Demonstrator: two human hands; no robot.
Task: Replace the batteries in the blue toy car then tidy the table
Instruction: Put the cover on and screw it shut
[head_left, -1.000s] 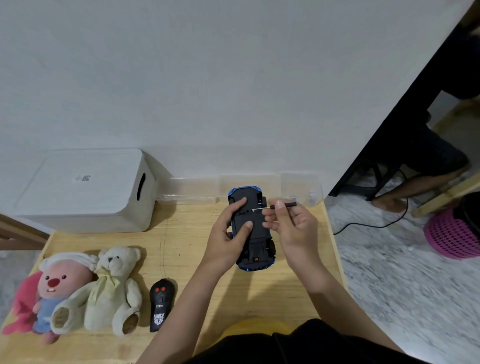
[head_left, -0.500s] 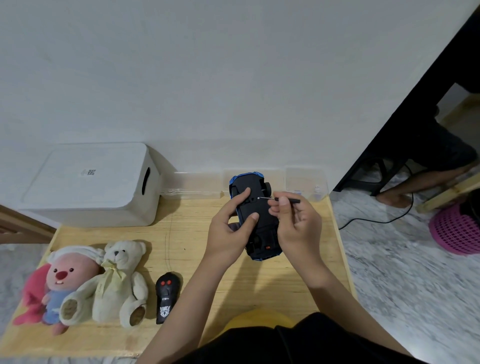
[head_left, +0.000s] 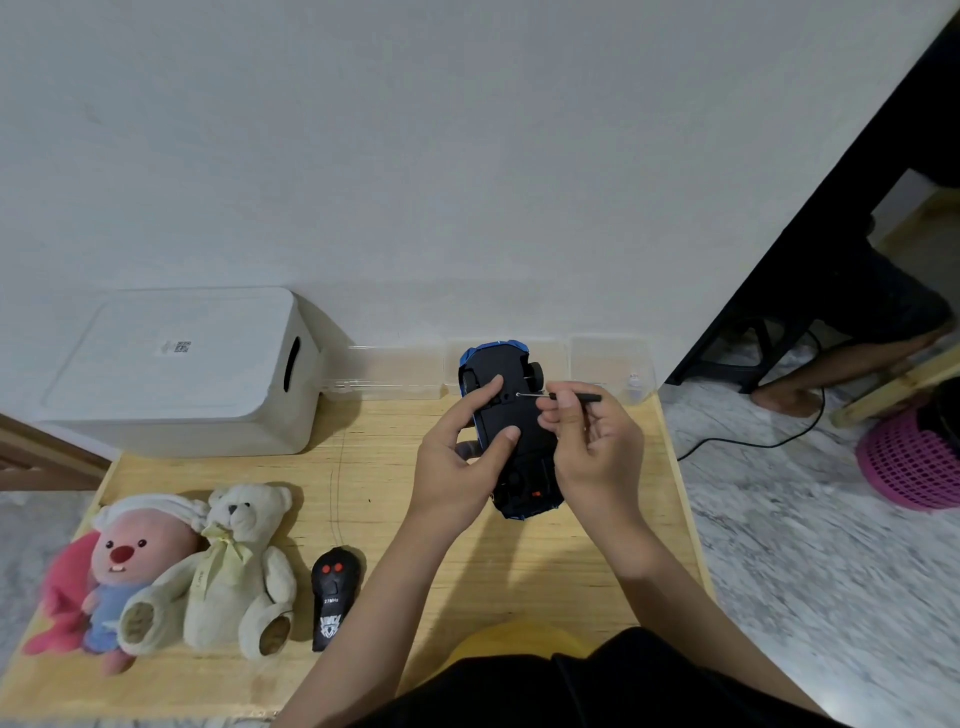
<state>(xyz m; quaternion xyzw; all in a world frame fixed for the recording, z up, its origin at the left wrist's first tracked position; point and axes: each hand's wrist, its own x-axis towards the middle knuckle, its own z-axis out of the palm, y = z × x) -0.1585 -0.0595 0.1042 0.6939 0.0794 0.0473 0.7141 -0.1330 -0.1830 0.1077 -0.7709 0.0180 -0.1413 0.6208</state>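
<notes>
Wooden table (head_left: 363, 467): left hand (head_left: 457, 467) grips upturned car (head_left: 511, 415).

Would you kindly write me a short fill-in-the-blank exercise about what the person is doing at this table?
1. The blue toy car is held with its ____ side facing up.
2. The right hand holds a thin ____ whose tip touches the car.
3. The black remote control lies just right of the white ____.
4. The left hand grips the ____.

Missing words: under; screwdriver; teddy bear; car
</notes>
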